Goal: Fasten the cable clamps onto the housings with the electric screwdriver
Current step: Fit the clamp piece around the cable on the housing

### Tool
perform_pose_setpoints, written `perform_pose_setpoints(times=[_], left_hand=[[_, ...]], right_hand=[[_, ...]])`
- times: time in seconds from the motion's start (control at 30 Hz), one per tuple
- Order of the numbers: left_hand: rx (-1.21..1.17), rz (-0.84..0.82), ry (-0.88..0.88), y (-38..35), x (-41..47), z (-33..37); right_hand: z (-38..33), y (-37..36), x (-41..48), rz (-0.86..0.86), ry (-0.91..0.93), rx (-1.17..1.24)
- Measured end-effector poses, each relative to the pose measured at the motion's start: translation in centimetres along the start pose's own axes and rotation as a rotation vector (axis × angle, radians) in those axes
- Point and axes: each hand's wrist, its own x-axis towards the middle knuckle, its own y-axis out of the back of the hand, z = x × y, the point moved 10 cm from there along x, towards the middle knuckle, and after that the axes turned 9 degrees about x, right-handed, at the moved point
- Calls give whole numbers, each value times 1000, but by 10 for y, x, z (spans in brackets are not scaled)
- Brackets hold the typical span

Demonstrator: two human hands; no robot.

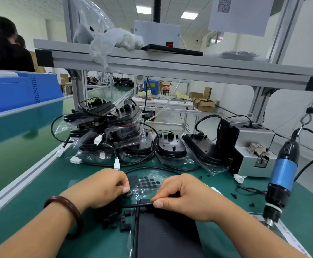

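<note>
A black housing [163,237] lies flat on the green mat right in front of me. My right hand [185,196] pinches the black cable [135,205] at the housing's top edge between thumb and forefinger. My left hand [103,187] is curled, its fingertips pinching a small round black part [128,193] just above the cable. Loose black cable clamps [124,223] lie left of the housing. The blue and black electric screwdriver [282,175] hangs from a hook at the right, untouched.
Stacks of bagged black housings [114,131] with cables and white connectors fill the mat's back. A grey screw feeder box [254,155] stands at the right. A clear sheet of black round pads [148,182] lies between my hands. Loose black screws [233,195] are scattered at right.
</note>
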Motion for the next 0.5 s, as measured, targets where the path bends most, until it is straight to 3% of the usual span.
perform_pose_setpoints(times=[0.27, 0.4, 0.5], left_hand=[[17, -36, 50, -4, -1, -7], [-24, 53, 56, 22, -11, -6], [-107, -111, -27, 30, -38, 2]], right_hand=[[0, -1, 1, -8, -4, -11], [1, -1, 1, -15, 1, -15], [1, -1, 0, -20, 9, -26]])
